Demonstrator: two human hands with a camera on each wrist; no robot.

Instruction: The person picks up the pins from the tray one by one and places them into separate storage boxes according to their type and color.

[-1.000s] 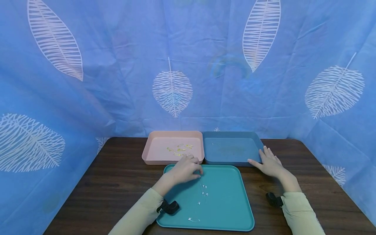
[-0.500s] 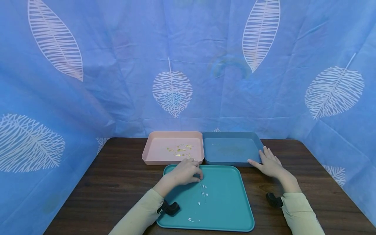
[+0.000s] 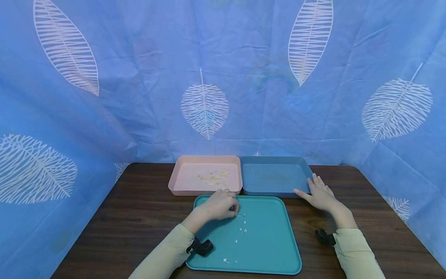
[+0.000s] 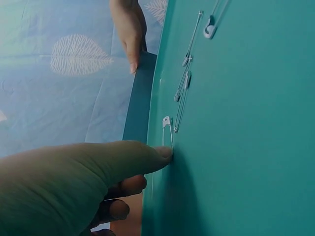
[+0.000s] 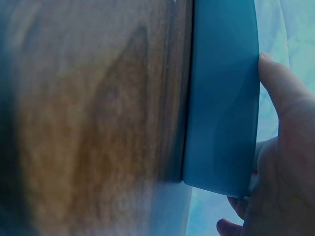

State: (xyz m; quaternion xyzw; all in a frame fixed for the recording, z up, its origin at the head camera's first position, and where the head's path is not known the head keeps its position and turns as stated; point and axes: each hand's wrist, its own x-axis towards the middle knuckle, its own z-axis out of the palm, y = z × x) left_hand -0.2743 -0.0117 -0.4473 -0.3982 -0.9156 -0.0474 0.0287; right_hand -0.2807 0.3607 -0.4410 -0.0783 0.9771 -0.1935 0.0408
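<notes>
My left hand [image 3: 220,205] is over the back left of a teal tray [image 3: 265,248]. In the left wrist view its thumb tip pinches the end of a silver safety pin [image 4: 167,125], whose clasp points away from the thumb; the opposing fingertip is hidden. Several more silver safety pins [image 4: 183,86] lie on the teal tray beyond it. My right hand [image 3: 320,195] rests with spread fingers at the near right corner of a blue tray [image 3: 278,190]. Seen from the right wrist, its thumb touches the rim and the other fingers lie along the outer side.
A pink tray [image 3: 184,190] stands left of the blue one and holds several gold safety pins [image 3: 215,178]. Both sit behind the teal tray on a dark wooden table [image 3: 139,217]. A blue leaf-patterned cloth [image 3: 244,108] hangs behind.
My left hand has come slightly nearer from the pink tray's front edge, and a safety pin now shows sticking out from its fingertips. The right hand stays in place.
</notes>
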